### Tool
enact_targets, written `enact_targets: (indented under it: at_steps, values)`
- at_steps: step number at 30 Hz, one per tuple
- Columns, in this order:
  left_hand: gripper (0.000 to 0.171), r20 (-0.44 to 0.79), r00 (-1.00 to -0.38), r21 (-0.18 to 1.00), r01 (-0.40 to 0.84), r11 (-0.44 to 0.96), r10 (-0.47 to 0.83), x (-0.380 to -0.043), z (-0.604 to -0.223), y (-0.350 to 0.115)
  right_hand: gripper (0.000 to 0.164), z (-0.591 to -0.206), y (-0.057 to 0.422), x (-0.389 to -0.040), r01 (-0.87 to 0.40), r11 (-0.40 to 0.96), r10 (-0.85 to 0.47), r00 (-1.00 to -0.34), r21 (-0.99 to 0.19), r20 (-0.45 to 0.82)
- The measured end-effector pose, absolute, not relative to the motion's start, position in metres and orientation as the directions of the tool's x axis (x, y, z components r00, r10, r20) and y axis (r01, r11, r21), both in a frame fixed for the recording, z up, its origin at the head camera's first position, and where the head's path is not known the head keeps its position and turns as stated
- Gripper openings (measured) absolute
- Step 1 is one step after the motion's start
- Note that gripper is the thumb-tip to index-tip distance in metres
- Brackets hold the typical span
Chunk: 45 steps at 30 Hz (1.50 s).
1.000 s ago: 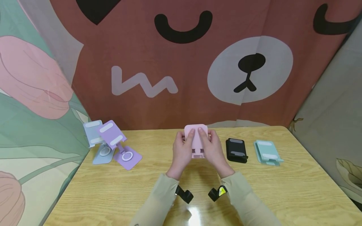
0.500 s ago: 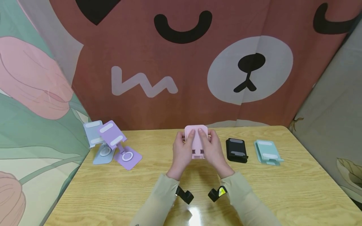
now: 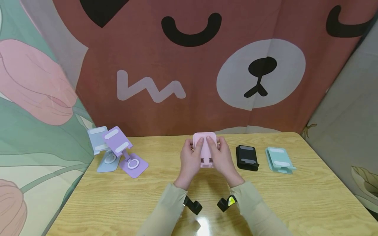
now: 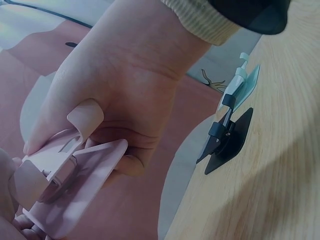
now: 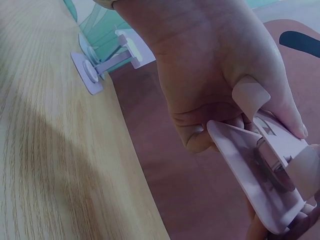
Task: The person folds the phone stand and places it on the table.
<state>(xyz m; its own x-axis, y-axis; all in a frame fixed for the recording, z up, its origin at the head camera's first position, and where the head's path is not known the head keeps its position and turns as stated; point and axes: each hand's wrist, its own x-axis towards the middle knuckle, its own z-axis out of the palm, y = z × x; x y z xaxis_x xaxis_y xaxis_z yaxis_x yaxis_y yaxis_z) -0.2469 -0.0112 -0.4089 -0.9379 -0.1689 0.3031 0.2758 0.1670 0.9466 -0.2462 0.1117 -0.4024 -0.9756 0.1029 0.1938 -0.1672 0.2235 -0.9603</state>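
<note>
A pink folding phone stand is held between both hands at the middle of the table's far part. My left hand grips its left edge, thumb on the top plate, fingers behind. On the opposite edge my right hand holds it the same way. In the left wrist view the phone stand shows its two plates folded to a narrow angle, with the hinge and curved lips towards the camera; the large hand there is the right hand. From the right wrist, the left hand grips the base's corner.
To the left stand an unfolded blue phone stand and a purple one overlapping it. Right of the hands lie a folded black stand and a teal one. A printed cloth hangs behind the wooden table.
The pink phone stand and both thumbs have shifted slightly down in the head view, which itself has tipped a little. Both hands keep their grip, and the other stands stay in place.
</note>
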Motion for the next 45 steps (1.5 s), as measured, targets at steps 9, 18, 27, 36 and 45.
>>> enact_targets:
  at_steps: [9,18,27,36,45]
  values:
    - [0.029,0.304,-0.939,0.945,0.277,0.175,-0.159,-0.2479,-0.4138,-0.0098,0.046,-0.4053,0.1131,-0.2465,-0.151,0.227,0.098,-0.979,-0.962,0.177]
    - [0.027,0.298,-0.939,0.946,0.266,0.187,-0.169,-0.2455,-0.4117,-0.0087,0.043,-0.4056,0.1143,-0.2465,-0.146,0.238,0.105,-0.979,-0.96,0.175]
    - [0.027,0.279,-0.948,0.95,0.249,0.187,-0.156,-0.2435,-0.4114,-0.008,0.045,-0.4079,0.1155,-0.246,-0.134,0.251,0.098,-0.982,-0.959,0.163]
    - [0.03,0.242,-0.963,0.959,0.22,0.177,-0.117,-0.246,-0.4147,-0.0103,0.042,-0.4093,0.1172,-0.2486,-0.114,0.281,0.107,-0.983,-0.953,0.149]
    - [0.031,0.24,-0.963,0.962,0.219,0.165,-0.123,-0.2496,-0.4147,-0.0121,0.042,-0.4095,0.1192,-0.2508,-0.08,0.232,0.108,-0.988,-0.97,0.107]
